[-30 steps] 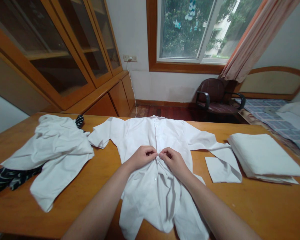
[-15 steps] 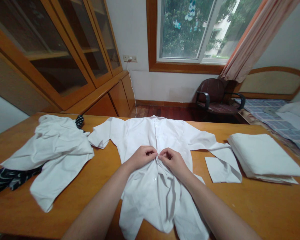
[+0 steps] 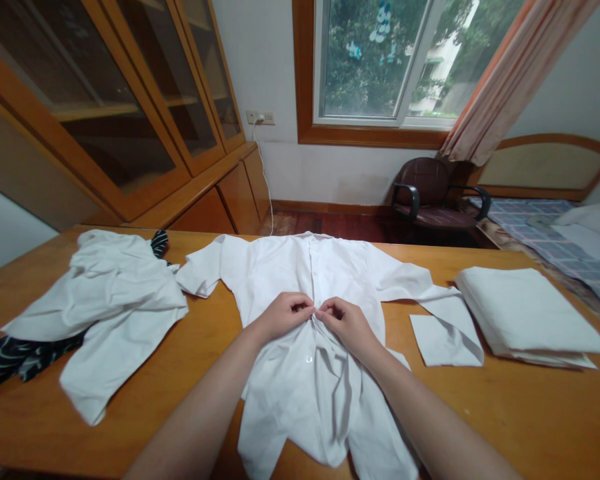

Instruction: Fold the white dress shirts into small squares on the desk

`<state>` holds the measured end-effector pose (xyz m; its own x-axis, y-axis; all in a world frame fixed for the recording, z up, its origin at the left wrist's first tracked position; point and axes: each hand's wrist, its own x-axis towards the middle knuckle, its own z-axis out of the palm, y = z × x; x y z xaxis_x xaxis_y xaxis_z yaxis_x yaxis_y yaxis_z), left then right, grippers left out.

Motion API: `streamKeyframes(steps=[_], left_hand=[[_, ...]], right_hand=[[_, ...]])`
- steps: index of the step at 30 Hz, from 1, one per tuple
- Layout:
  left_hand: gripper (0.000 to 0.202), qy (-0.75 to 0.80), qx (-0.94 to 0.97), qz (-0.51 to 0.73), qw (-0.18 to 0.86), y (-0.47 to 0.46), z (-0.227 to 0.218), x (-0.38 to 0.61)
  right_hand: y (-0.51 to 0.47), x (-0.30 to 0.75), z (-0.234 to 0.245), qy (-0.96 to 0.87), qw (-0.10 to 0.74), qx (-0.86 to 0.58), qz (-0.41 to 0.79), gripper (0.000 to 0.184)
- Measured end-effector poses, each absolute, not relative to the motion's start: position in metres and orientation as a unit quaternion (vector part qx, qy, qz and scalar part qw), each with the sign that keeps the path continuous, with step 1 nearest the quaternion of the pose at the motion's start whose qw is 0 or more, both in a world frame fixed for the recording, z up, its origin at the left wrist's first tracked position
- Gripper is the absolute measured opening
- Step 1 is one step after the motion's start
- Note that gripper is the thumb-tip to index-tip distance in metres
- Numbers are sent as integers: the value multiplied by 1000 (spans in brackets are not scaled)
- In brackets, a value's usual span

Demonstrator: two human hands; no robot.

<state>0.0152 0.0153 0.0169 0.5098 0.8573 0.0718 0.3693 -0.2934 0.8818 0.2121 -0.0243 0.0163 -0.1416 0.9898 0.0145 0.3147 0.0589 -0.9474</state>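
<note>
Got a white, long-sleeved, button-front cloth shirt [image 3: 340,267] lying across the middle of an orange-brown wooden table [image 3: 205,333]. The left hand [image 3: 283,313] and right hand [image 3: 349,321] each pinch the shirt's front, fingertips pretty much meeting. Crumpled white cloth heap [image 3: 120,287] at the table's left end, rectangular folded white cloth [image 3: 530,313] near its right.

A white button-front shirt [image 3: 280,267] lies front up, its lower half rumpled.
</note>
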Motion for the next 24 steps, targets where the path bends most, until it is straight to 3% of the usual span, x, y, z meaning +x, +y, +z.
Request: streamKeyframes(steps=[14,24], left_hand=[[22,401,757,284,430,15,18,15],[20,404,756,279,432,15,20,16]], right_hand=[[-26,212,18,-637,379,-528,415,28],[-25,211,14,-659,366,-526,394,18]])
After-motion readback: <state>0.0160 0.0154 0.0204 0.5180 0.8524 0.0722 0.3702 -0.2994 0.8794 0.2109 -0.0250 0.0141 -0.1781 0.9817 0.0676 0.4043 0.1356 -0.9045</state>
